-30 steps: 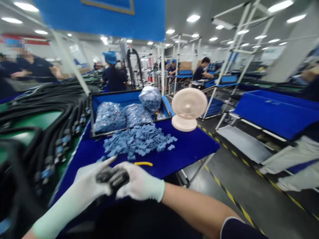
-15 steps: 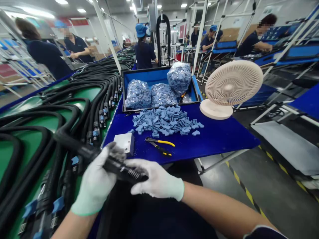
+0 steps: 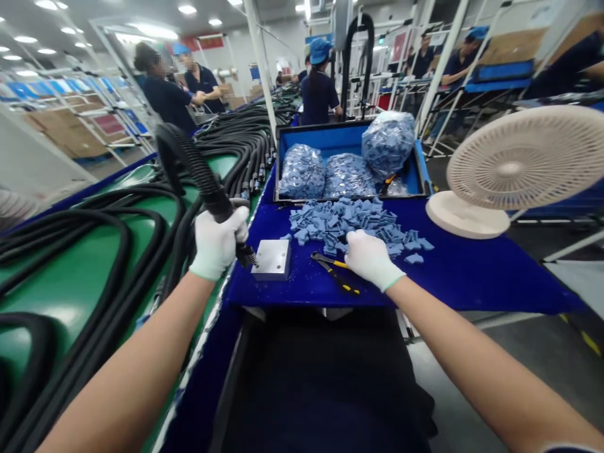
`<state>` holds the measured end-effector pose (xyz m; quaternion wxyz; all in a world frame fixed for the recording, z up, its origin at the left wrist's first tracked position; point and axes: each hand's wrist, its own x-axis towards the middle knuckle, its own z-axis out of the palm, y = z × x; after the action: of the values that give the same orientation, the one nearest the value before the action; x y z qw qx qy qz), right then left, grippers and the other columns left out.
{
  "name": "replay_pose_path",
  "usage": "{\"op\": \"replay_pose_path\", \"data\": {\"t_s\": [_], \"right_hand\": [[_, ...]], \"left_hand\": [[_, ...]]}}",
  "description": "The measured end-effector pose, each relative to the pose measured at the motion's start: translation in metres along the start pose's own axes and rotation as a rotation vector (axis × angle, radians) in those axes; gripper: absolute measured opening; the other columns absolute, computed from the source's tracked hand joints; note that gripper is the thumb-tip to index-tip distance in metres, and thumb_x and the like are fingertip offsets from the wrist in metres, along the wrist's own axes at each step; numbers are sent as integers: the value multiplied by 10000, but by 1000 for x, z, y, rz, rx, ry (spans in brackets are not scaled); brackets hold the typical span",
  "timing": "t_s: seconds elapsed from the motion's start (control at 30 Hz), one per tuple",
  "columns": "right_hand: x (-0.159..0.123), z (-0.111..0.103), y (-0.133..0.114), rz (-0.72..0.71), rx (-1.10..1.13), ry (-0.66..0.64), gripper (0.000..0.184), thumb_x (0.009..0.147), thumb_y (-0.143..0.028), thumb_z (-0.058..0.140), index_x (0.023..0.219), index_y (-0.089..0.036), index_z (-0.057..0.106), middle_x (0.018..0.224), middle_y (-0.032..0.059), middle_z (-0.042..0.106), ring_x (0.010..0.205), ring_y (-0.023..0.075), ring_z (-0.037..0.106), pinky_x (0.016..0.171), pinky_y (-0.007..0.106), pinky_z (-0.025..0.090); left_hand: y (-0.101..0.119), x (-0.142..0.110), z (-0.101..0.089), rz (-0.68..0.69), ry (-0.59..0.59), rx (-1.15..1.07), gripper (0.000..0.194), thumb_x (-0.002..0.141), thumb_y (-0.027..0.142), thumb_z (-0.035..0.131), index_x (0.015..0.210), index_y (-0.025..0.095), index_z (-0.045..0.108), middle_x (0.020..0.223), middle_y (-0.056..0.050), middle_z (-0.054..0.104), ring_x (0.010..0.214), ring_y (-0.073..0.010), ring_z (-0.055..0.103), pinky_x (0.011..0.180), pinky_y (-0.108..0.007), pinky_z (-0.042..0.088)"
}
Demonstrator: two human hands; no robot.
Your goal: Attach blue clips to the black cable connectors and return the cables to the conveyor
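2 gloved hands: L hand (image 3: 216, 242) closed round 1 black hose (image 3: 201, 170), its end by 1 metal block (image 3: 272, 259); R hand (image 3: 370, 257) part-curled at blue clips pile (image 3: 344, 223), grip unclear. 1 pr pliers (image 3: 336, 272) just below, 3 bags (image 3: 302, 171) in bin (image 3: 309, 133) behind, 1 fan (image 3: 509, 168) to R.

My right hand (image 3: 370, 258) is off the hose (image 3: 195, 167) and at the blue pieces (image 3: 337, 220); my left hand (image 3: 214, 245) now holds it steeper, by the table's (image 3: 453, 277) left edge.
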<state>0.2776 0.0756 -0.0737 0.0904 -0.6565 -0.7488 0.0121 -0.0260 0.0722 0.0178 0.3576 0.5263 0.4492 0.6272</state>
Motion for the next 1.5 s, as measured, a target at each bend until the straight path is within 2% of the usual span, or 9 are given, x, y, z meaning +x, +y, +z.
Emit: {"op": "replay_pose_path", "data": {"t_s": [0.17, 0.27, 0.43, 0.67, 0.77, 0.97, 1.23, 1.37, 1.5], "right_hand": [[2, -1, 18, -143, 160, -17, 261, 867, -148, 640, 1095, -162, 767, 1096, 126, 663, 970, 231, 676, 898, 296, 488], [3, -11, 11, -226, 326, 40, 177, 863, -212, 723, 1028, -173, 775, 1054, 91, 689, 945, 211, 665, 891, 287, 484], [12, -25, -52, -342, 664, 28, 287, 888, -377, 757, 1088, -171, 751, 964, 52, 741, 888, 202, 676, 848, 313, 490], [42, -4, -141, -522, 1080, -142, 116, 871, -255, 648, 901, -152, 691, 757, -15, 682, 661, 126, 617, 642, 239, 455], [53, 6, -154, -537, 1124, -218, 185, 819, -316, 697, 742, -157, 645, 659, -33, 630, 604, 120, 576, 582, 233, 420], [76, 13, -155, -538, 1125, -391, 322, 745, -424, 766, 634, -156, 624, 593, -19, 618, 556, 126, 540, 546, 244, 411], [68, 2, -154, -526, 950, -307, 386, 740, -509, 791, 655, -146, 695, 593, -19, 613, 579, 124, 530, 552, 241, 368], [59, -1, -151, -543, 906, -282, 347, 818, -495, 751, 766, -152, 769, 677, 16, 702, 639, 151, 610, 603, 247, 417], [58, 4, -145, -579, 916, -318, 226, 855, -357, 706, 918, -159, 796, 790, 45, 765, 686, 172, 671, 649, 256, 474]], "left_hand": [[-25, 1, -2, -3, 16, 60, 259, 799, 300, 744, 997, 155, 659, 521, 75, 485, 410, -90, 413, 446, -246, 379], [-32, -2, 0, 5, 55, 171, 269, 811, 315, 749, 1009, 152, 666, 535, 61, 510, 446, -105, 451, 471, -254, 386], [-30, 0, 1, -17, 22, 322, 233, 826, 323, 737, 964, 143, 686, 549, 36, 564, 477, -133, 502, 517, -277, 424], [-27, 4, -11, 28, -56, 369, 327, 825, 340, 732, 1068, 121, 722, 837, -49, 720, 769, -194, 661, 793, -324, 521], [-30, 4, -13, 28, -38, 361, 352, 814, 355, 735, 1081, 126, 733, 941, -60, 725, 830, -196, 651, 824, -326, 519], [-32, 6, -15, -57, -108, 231, 367, 830, 365, 723, 1107, 125, 712, 811, -23, 681, 734, -179, 628, 727, -308, 509], [-20, -5, -9, 0, -59, 222, 357, 769, 382, 798, 1014, 139, 707, 832, -42, 707, 759, -196, 669, 747, -326, 535], [-10, -23, -46, 22, 102, 209, 374, 866, 503, 706, 1040, 185, 614, 818, -22, 673, 667, -152, 647, 673, -299, 542], [13, -77, -138, -28, 349, 395, 452, 855, 484, 719, 1180, 205, 572, 853, -3, 671, 619, -144, 630, 582, -263, 511]]}}
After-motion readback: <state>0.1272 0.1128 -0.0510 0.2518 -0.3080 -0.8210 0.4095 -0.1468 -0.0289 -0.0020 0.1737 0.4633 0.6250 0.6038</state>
